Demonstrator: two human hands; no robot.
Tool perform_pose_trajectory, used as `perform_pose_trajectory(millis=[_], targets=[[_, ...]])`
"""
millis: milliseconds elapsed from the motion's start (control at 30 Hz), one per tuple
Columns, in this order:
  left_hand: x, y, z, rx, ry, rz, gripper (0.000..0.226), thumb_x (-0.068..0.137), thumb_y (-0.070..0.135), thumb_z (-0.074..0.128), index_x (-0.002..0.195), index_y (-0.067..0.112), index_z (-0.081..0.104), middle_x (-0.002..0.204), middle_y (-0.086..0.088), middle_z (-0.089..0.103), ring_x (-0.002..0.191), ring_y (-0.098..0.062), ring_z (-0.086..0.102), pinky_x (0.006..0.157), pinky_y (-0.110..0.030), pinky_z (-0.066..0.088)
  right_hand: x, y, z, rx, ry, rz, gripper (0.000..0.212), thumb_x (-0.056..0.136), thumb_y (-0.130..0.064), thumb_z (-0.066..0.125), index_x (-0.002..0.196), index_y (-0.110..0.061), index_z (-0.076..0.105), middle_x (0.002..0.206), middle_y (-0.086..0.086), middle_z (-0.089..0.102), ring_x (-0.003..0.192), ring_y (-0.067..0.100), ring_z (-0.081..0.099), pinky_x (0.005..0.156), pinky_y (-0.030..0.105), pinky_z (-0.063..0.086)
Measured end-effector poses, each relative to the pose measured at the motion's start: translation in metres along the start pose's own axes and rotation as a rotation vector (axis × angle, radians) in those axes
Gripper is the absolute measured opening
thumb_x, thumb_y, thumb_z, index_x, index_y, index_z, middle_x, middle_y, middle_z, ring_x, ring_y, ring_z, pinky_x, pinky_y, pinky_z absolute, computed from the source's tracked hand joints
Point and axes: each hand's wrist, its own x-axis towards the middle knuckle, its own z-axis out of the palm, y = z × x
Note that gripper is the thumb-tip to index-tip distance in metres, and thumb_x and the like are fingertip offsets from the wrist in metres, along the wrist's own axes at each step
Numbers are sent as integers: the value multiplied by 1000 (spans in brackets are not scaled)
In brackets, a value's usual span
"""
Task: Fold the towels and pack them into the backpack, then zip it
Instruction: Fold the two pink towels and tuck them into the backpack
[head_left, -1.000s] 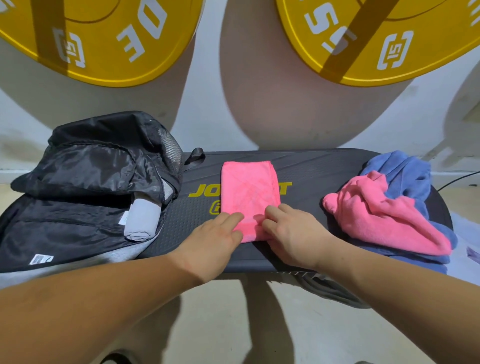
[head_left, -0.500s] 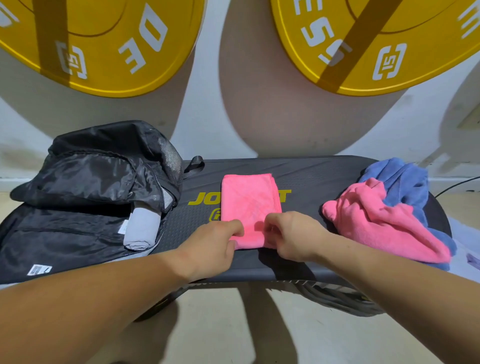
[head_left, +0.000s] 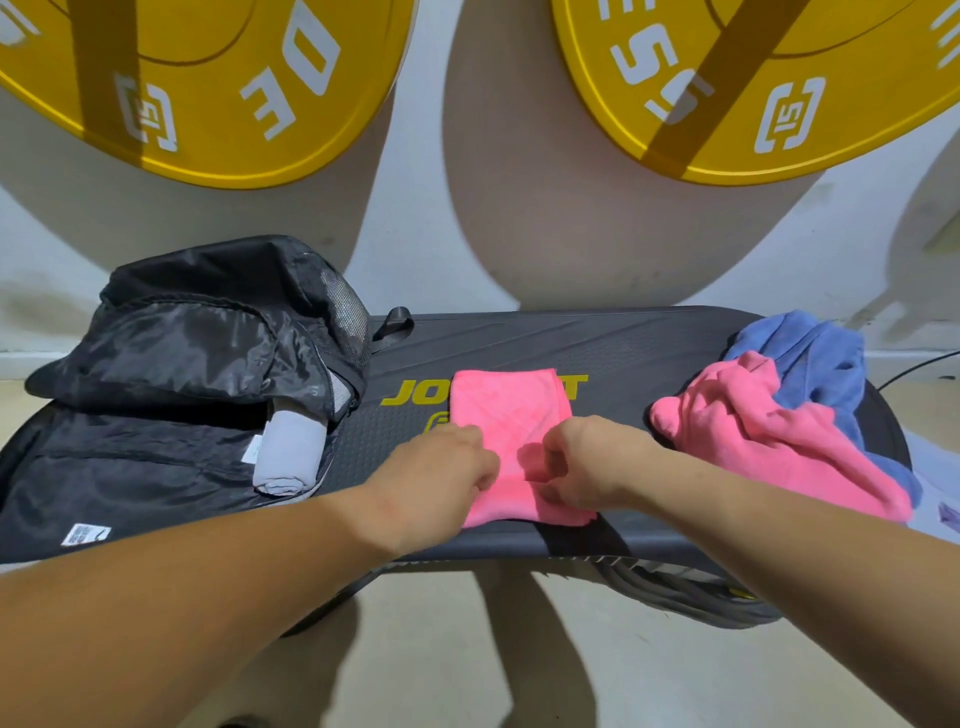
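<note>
At the centre of the frame a folded pink towel (head_left: 511, 415) lies on a black exercise board (head_left: 649, 353), covering part of its yellow lettering. Both hands sit on the towel's near half. The left hand (head_left: 436, 473) has its fingers curled at the towel's left edge, and the right hand (head_left: 587, 467) has thumb and fingers curled into the cloth near its right edge. Each appears to pinch the fabric.

The step looks like one more fold, with the near end carried away from the person. To do it well, both pinches should lift together and stay level, so the near corners land square on the far corners. The layers underneath should not be dragged along. A flat palm pressed along the crease would then keep the bundle compact enough for the bag.

Counted, there are four towels. One is the folded pink towel. A crumpled pink towel (head_left: 769, 441) sits at the right, lying over a blue towel (head_left: 810, 358). A grey folded towel (head_left: 288, 452) lies in the open mouth of the single black backpack (head_left: 182, 364) at the left. Two yellow weight plates (head_left: 208, 104) lean across the top.
</note>
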Motion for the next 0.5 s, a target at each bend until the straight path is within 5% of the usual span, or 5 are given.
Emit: perform_pose_trajectory(millis=[100, 233, 367, 500], targets=[[-6, 22, 0, 281, -108, 95, 20, 86, 9, 53, 103, 16, 61, 108, -7, 53, 103, -31, 52, 68, -41, 43, -10, -14, -2, -222, 46, -116, 11, 89, -32, 60, 97, -25, 63, 102, -1, 68, 92, 27, 64, 71, 32, 49], [-9, 40, 2, 395, -143, 68, 22, 91, 17, 53, 111, 11, 62, 114, -10, 52, 104, -31, 49, 65, -38, 36, -25, -41, 5, -419, 0, -169, 35, 92, -16, 61, 126, -22, 58, 121, 2, 64, 111, 28, 65, 73, 35, 42], [-10, 28, 5, 267, -125, 18, 20, 93, 18, 56, 111, 12, 61, 113, -7, 51, 108, -29, 49, 72, -43, 50, -27, -57, 22, -452, -25, -130, 44, 92, -15, 64, 135, -17, 55, 131, 10, 57, 120, 32, 57, 86, 38, 51], [-6, 7, 9, -1, -51, -70, 19, 94, 33, 53, 102, 21, 65, 106, -4, 51, 108, -27, 49, 86, -45, 49, -23, -34, 17, -369, 170, -178, 36, 90, -21, 61, 126, -21, 59, 125, 5, 59, 117, 29, 57, 74, 35, 39]])
